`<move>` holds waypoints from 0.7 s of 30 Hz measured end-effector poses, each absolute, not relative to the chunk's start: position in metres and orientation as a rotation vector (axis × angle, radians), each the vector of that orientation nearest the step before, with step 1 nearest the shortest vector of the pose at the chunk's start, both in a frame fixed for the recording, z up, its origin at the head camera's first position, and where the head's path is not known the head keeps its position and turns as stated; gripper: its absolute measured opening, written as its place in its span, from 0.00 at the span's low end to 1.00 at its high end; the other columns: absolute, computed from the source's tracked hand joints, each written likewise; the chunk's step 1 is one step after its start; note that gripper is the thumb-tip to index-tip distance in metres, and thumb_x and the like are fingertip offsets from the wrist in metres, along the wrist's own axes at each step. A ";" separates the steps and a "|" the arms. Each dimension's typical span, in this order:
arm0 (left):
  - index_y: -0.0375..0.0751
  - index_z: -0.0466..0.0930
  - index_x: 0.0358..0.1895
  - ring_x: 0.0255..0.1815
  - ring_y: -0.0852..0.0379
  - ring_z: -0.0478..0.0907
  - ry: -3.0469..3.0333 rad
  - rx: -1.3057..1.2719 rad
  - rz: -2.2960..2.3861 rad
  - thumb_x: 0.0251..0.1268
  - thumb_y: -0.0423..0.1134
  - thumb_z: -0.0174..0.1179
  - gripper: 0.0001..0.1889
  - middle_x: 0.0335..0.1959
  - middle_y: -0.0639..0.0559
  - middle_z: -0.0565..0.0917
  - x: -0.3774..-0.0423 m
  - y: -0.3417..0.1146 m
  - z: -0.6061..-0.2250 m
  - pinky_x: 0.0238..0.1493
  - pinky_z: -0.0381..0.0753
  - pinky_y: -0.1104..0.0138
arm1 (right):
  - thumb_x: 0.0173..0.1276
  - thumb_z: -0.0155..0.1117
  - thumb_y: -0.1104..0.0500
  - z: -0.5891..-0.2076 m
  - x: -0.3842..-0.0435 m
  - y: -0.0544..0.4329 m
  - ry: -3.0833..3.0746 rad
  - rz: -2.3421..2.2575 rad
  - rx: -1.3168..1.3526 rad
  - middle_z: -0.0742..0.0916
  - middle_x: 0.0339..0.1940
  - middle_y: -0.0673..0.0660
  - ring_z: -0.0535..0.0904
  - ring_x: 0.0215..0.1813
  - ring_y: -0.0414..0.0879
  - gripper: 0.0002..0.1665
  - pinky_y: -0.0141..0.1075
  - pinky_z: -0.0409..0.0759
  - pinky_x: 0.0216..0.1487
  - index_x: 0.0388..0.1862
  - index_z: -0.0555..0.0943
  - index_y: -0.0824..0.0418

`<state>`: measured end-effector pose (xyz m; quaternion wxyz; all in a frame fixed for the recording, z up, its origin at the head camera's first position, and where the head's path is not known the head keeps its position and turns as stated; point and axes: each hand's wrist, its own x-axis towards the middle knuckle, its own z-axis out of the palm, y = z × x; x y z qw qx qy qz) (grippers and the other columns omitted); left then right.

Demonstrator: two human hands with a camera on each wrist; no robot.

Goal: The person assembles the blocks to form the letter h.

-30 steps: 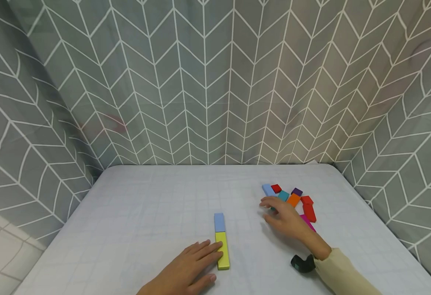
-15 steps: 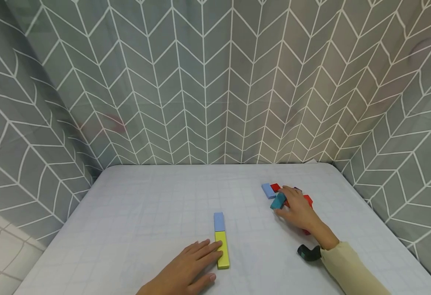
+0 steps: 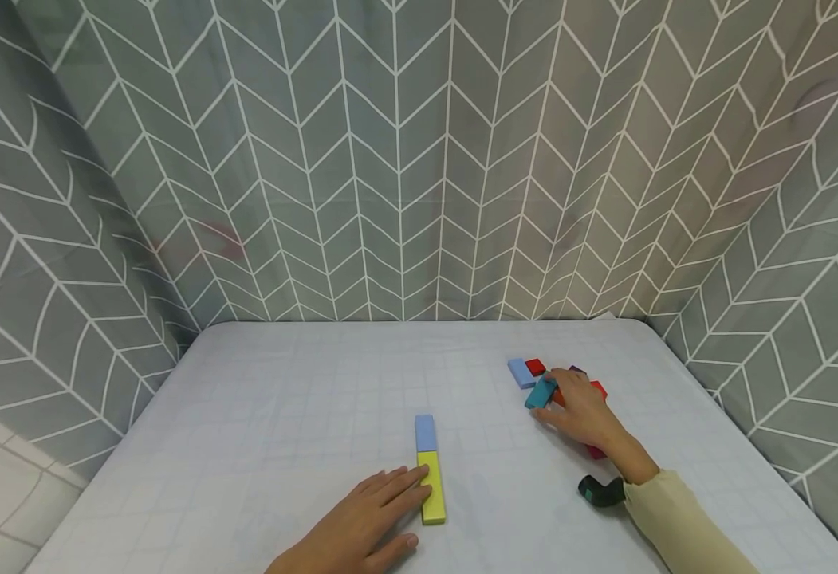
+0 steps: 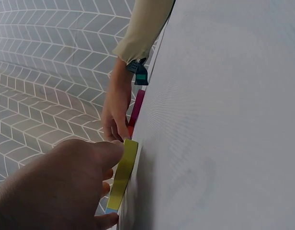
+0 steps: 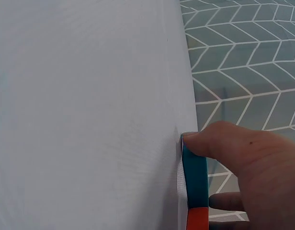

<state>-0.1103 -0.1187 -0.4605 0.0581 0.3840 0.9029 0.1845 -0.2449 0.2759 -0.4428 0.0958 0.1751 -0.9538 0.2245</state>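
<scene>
In the head view, we see the right hand shifted to the right since a second ago, now pinching the teal block between thumb and fingers. The left hand stays put, fingers loosely extended and tips on the yellow block, which meets a pale blue block end to end. The right hand partly hides the orange block and a purple block.

In the left wrist view, we find the yellow block beside the left thumb; the pale blue block barely shows.

In the right wrist view, we see the thumb on the teal block's end; the frame cuts off the orange block.
</scene>
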 end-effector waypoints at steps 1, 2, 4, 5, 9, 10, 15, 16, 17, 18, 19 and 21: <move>0.54 0.63 0.81 0.80 0.51 0.60 2.736 1.165 0.556 0.82 0.66 0.41 0.34 0.82 0.57 0.60 -0.110 -0.119 -0.460 0.75 0.63 0.48 | 0.64 0.79 0.52 -0.443 -0.245 0.276 -2.823 0.664 0.522 0.81 0.61 0.69 0.69 0.67 0.70 0.37 0.69 0.73 0.61 0.62 0.76 0.73; 0.54 0.63 0.81 0.80 0.51 0.60 2.736 1.163 0.554 0.82 0.66 0.41 0.34 0.82 0.57 0.60 -0.110 -0.119 -0.460 0.75 0.63 0.48 | 0.64 0.79 0.52 -0.443 -0.245 0.276 -2.823 0.664 0.521 0.81 0.61 0.69 0.69 0.67 0.69 0.37 0.69 0.73 0.61 0.62 0.76 0.73; 0.54 0.63 0.81 0.80 0.51 0.59 2.732 1.159 0.553 0.82 0.66 0.41 0.34 0.82 0.57 0.60 -0.110 -0.119 -0.460 0.75 0.63 0.48 | 0.64 0.79 0.52 -0.443 -0.244 0.276 -2.819 0.676 0.518 0.82 0.60 0.69 0.69 0.67 0.70 0.37 0.69 0.73 0.62 0.62 0.77 0.73; 0.54 0.62 0.81 0.80 0.51 0.59 2.731 1.158 0.552 0.82 0.66 0.41 0.34 0.82 0.57 0.60 -0.110 -0.119 -0.460 0.75 0.63 0.48 | 0.64 0.79 0.52 -0.444 -0.244 0.276 -2.819 0.677 0.516 0.82 0.60 0.69 0.69 0.67 0.70 0.37 0.69 0.73 0.62 0.62 0.77 0.73; 0.53 0.62 0.81 0.80 0.51 0.59 2.728 1.153 0.548 0.82 0.66 0.41 0.34 0.82 0.57 0.60 -0.109 -0.119 -0.459 0.75 0.63 0.48 | 0.62 0.80 0.52 -0.444 -0.244 0.277 -2.823 0.692 0.494 0.82 0.60 0.69 0.70 0.66 0.69 0.37 0.68 0.74 0.61 0.62 0.77 0.73; 0.53 0.62 0.81 0.80 0.51 0.59 2.729 1.154 0.547 0.82 0.66 0.41 0.34 0.82 0.57 0.60 -0.109 -0.119 -0.459 0.75 0.63 0.48 | 0.62 0.80 0.52 -0.445 -0.244 0.277 -2.823 0.694 0.490 0.82 0.60 0.69 0.70 0.66 0.68 0.37 0.68 0.74 0.61 0.62 0.77 0.72; 0.53 0.63 0.81 0.80 0.51 0.59 2.735 1.151 0.533 0.82 0.66 0.41 0.34 0.82 0.57 0.60 -0.109 -0.119 -0.459 0.75 0.64 0.48 | 0.60 0.81 0.53 -0.446 -0.245 0.279 -2.819 0.706 0.476 0.82 0.57 0.67 0.71 0.64 0.67 0.36 0.67 0.77 0.59 0.61 0.78 0.71; 0.53 0.63 0.81 0.80 0.51 0.59 2.737 1.150 0.529 0.82 0.66 0.41 0.34 0.82 0.57 0.60 -0.109 -0.119 -0.459 0.75 0.64 0.48 | 0.60 0.81 0.54 -0.446 -0.245 0.280 -2.817 0.711 0.475 0.82 0.57 0.67 0.71 0.64 0.67 0.36 0.67 0.77 0.58 0.61 0.78 0.71; 0.53 0.63 0.81 0.80 0.51 0.59 2.737 1.148 0.526 0.82 0.66 0.41 0.34 0.82 0.57 0.60 -0.109 -0.119 -0.459 0.75 0.64 0.49 | 0.60 0.81 0.54 -0.446 -0.245 0.280 -2.815 0.715 0.476 0.82 0.57 0.67 0.71 0.64 0.67 0.36 0.67 0.77 0.58 0.61 0.78 0.71; 0.53 0.63 0.81 0.80 0.51 0.59 2.737 1.147 0.526 0.82 0.66 0.41 0.34 0.82 0.57 0.60 -0.109 -0.119 -0.459 0.75 0.64 0.49 | 0.59 0.81 0.54 -0.446 -0.245 0.280 -2.813 0.722 0.477 0.82 0.57 0.67 0.72 0.64 0.67 0.36 0.67 0.77 0.58 0.60 0.78 0.71; 0.53 0.63 0.81 0.80 0.51 0.59 2.737 1.148 0.529 0.82 0.66 0.41 0.34 0.82 0.57 0.60 -0.109 -0.119 -0.459 0.75 0.64 0.48 | 0.59 0.81 0.54 -0.445 -0.244 0.280 -2.808 0.731 0.478 0.82 0.57 0.68 0.72 0.64 0.67 0.36 0.67 0.77 0.58 0.60 0.78 0.71; 0.53 0.63 0.81 0.80 0.51 0.59 2.736 1.148 0.531 0.82 0.66 0.41 0.34 0.82 0.57 0.60 -0.109 -0.119 -0.459 0.75 0.63 0.49 | 0.59 0.81 0.54 -0.445 -0.244 0.280 -2.802 0.748 0.480 0.82 0.57 0.68 0.72 0.63 0.67 0.35 0.67 0.77 0.58 0.60 0.78 0.70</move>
